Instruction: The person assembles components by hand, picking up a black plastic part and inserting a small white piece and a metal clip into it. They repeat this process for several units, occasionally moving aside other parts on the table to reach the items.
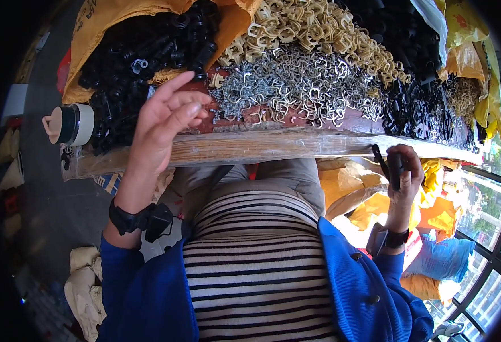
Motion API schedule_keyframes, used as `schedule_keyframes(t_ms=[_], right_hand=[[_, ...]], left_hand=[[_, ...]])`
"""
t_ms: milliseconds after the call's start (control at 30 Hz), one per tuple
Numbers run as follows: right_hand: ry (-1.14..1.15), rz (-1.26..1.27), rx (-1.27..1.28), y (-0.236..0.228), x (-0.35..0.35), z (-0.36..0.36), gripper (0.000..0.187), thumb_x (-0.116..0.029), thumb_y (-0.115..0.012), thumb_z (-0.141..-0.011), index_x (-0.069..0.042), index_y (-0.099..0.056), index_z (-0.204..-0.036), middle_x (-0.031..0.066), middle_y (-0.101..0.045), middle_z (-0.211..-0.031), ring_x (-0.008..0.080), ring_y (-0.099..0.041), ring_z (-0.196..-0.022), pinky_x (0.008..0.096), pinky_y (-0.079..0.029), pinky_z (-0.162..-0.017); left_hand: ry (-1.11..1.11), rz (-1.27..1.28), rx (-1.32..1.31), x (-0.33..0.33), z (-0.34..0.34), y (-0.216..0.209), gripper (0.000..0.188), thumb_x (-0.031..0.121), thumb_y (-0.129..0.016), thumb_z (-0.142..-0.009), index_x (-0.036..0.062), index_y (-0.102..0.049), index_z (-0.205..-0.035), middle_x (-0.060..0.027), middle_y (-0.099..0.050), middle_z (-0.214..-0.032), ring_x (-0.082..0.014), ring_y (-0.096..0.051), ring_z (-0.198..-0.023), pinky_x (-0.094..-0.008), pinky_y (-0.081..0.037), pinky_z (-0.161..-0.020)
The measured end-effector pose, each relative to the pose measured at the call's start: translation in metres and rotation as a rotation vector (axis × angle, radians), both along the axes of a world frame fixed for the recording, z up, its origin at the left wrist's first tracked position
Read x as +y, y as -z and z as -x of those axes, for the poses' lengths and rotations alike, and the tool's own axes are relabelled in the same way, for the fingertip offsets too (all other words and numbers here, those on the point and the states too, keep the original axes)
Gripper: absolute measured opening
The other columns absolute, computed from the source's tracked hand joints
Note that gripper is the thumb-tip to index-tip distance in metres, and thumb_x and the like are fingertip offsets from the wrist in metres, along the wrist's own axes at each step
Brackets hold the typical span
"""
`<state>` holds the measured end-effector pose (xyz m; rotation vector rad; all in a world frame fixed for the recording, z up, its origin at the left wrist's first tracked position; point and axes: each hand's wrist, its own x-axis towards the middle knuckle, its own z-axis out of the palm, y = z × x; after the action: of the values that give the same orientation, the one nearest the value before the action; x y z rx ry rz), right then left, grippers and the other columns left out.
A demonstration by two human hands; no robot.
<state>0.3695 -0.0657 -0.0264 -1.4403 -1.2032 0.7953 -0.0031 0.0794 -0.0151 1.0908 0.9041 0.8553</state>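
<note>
Head | black part (396, 171) | gripped by right fingers (413, 162), on their left side

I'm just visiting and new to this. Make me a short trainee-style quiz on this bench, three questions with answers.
1. Which hand holds a black part?
2. True or false: the big heap of beige clips lies farther from the bench's wooden front edge than the heap of silver clips.
3. Fill in: a lidded cup sits at the ____ end of the bench.

Key:
1. The right hand.
2. True.
3. Left.
</note>
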Motion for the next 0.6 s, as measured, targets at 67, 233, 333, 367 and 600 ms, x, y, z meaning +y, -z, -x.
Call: schedule_keyframes(t_ms=[67,233,333,367,600], right_hand=[[0.270,0.050,-0.069,0.017,-0.046,-0.034,0.058,-0.045,-0.065,-0.063,0.003,-0.051,-0.093,0.0073,-0.054,-0.085,0.0122,-0.051,-0.077,0.0245,-0.040,-0.069],[0.606,0.453,-0.355,0.072,-0.138,-0.076,0.040,-0.029,-0.065,-0.068,0.000,-0.051,-0.091,0.0096,-0.054,-0.086,0.0160,-0.052,-0.076,0.0271,-0.041,-0.068],[0.492,0.637,-1.006,0.080,-0.146,-0.078,0.029,-0.019,-0.064,-0.069,-0.002,-0.051,-0.089,0.0103,-0.053,-0.084,0.0190,-0.052,-0.075,0.0285,-0.041,-0.067],[0.526,0.550,-1.061,0.077,-0.139,-0.078,0.026,-0.016,-0.063,-0.069,-0.002,-0.052,-0.088,0.0101,-0.053,-0.083,0.0200,-0.052,-0.074,0.0290,-0.041,-0.067],[0.201,0.075,-0.807,0.027,-0.008,-0.012,0.007,-0.002,-0.057,-0.068,-0.001,-0.056,-0.075,0.0060,-0.050,-0.071,0.0171,-0.050,-0.067,0.0272,-0.039,-0.062]], left_hand=[[-0.046,-0.078,0.069,0.008,0.017,0.005,0.052,0.015,-0.057,-0.075,-0.0032,-0.033,-0.118,-0.0110,-0.055,-0.093,-0.0113,-0.053,-0.078,-0.0228,-0.042,-0.071],[-0.141,-0.734,0.953,0.018,0.028,0.016,0.034,0.016,-0.056,-0.075,0.0018,-0.049,-0.105,-0.0097,-0.054,-0.094,-0.0175,-0.052,-0.083,-0.0254,-0.042,-0.071],[-0.097,-0.964,1.289,0.020,0.020,0.019,0.029,0.016,-0.056,-0.073,0.0031,-0.053,-0.099,-0.0084,-0.054,-0.093,-0.0204,-0.051,-0.084,-0.0273,-0.043,-0.070],[-0.074,-1.002,1.355,0.022,0.017,0.021,0.027,0.015,-0.056,-0.072,0.0034,-0.054,-0.097,-0.0078,-0.054,-0.092,-0.0218,-0.050,-0.084,-0.0284,-0.043,-0.070],[0.043,-0.984,1.485,0.020,0.013,0.028,0.026,0.016,-0.057,-0.071,0.0042,-0.054,-0.094,-0.0072,-0.053,-0.088,-0.0235,-0.050,-0.083,-0.0313,-0.043,-0.069]])
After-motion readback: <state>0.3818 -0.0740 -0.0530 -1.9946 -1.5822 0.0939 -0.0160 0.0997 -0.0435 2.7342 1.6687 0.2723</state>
